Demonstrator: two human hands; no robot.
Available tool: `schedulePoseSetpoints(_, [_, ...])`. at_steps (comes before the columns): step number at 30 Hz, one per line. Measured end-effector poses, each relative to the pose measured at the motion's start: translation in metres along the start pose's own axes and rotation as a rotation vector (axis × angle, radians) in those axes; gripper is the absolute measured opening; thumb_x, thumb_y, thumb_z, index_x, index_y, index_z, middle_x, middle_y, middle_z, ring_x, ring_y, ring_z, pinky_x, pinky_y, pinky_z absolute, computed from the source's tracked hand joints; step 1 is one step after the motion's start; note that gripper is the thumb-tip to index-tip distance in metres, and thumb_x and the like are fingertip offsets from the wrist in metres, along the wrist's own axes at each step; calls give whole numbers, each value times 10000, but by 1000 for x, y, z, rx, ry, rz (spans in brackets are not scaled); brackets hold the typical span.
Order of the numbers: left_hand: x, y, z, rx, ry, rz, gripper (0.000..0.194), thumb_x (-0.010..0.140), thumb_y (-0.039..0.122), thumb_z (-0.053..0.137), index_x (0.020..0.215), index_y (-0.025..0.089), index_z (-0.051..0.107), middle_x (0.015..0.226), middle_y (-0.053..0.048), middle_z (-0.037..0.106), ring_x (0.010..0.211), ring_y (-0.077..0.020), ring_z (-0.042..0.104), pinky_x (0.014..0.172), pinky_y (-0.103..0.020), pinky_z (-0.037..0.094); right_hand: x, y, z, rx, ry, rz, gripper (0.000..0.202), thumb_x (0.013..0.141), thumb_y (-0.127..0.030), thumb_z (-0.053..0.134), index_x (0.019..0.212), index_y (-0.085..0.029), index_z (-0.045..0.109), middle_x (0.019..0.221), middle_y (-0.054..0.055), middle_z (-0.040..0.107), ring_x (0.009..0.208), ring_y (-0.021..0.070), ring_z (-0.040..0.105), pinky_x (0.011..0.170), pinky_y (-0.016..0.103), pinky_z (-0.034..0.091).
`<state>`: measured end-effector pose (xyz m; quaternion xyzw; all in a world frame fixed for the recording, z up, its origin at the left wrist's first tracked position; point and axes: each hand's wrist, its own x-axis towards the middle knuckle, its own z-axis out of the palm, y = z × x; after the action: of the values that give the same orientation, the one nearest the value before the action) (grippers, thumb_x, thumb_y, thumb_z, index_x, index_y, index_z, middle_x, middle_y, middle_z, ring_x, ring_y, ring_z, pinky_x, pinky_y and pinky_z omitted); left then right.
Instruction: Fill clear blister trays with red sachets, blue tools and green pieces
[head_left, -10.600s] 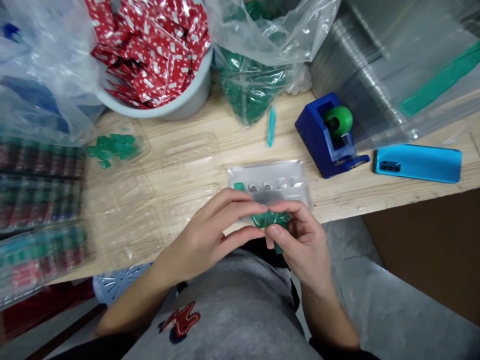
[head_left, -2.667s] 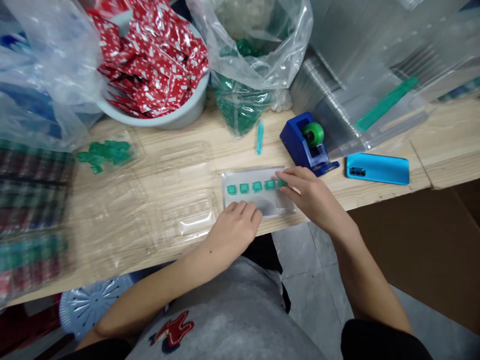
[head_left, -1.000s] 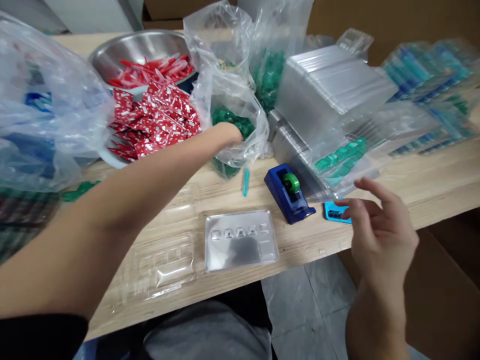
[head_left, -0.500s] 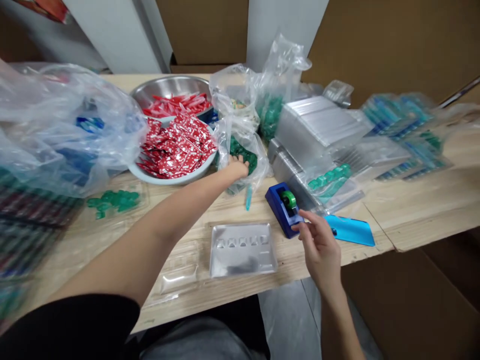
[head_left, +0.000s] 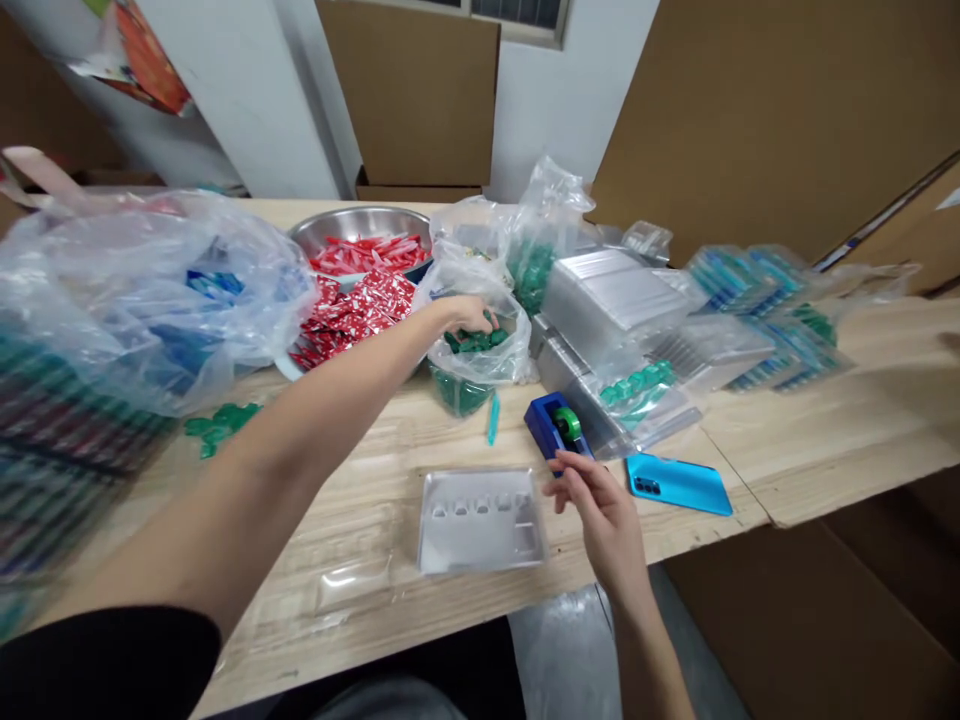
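My left hand (head_left: 472,314) is in the mouth of a clear plastic bag (head_left: 517,350), its fingers curled around small dark green pieces (head_left: 480,340). More of these pieces fill the bag below it. My right hand (head_left: 600,500) hovers by the table's front edge, fingers loosely apart and holding nothing. Just beyond its fingertips is a blue tape dispenser (head_left: 541,425) with a green roll. Left of that hand lies a clear plastic tray (head_left: 480,545) with a row of small moulded hollows. A thin turquoise stick (head_left: 493,418) rests between bag and tray.
Red packets (head_left: 352,315) fill a bowl at the back left, before a steel bowl (head_left: 360,220) of red sticks. A large plastic bag (head_left: 150,300) stands left. Stacked clear trays (head_left: 615,300) and a blue phone (head_left: 679,484) are on the right. Cardboard boxes (head_left: 420,100) stand behind.
My left hand has curled tighter and lifted slightly among the green pieces. My right hand has shifted left and a little down, uncovering the phone. The camera view has tilted up.
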<state>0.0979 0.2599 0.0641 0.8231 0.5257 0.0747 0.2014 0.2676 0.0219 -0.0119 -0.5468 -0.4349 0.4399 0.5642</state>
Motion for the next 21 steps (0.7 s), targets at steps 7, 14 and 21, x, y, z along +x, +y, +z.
schedulePoseSetpoints(7, [-37, 10, -27, -294, -20, -33, 321, 976, 128, 354, 1225, 153, 555, 945, -75, 679, 741, -110, 632, 616, -268, 530, 23, -20, 84, 783, -433, 503, 397, 829, -538, 648, 1032, -196, 644, 1065, 91, 687, 982, 219, 681, 903, 421, 557])
schedulePoseSetpoints(14, [-117, 24, 22, -459, -112, 72, 194, 842, 44, 505, 902, 192, 615, 820, -3, 681, 703, -121, 634, 667, -291, 553, 43, -10, 106, 993, -263, 624, 322, 846, -562, 568, 922, -249, 565, 976, 39, 681, 1002, 234, 650, 904, 499, 538])
schedulePoseSetpoints(21, [-157, 37, 79, 58, -70, 126, 202, 800, 161, 635, 999, 179, 604, 1074, -110, 649, 839, -234, 671, 647, -316, 524, 26, 19, 96, 874, -188, 764, 215, 767, -432, 506, 808, -248, 608, 827, 34, 712, 1005, 252, 667, 837, 422, 563])
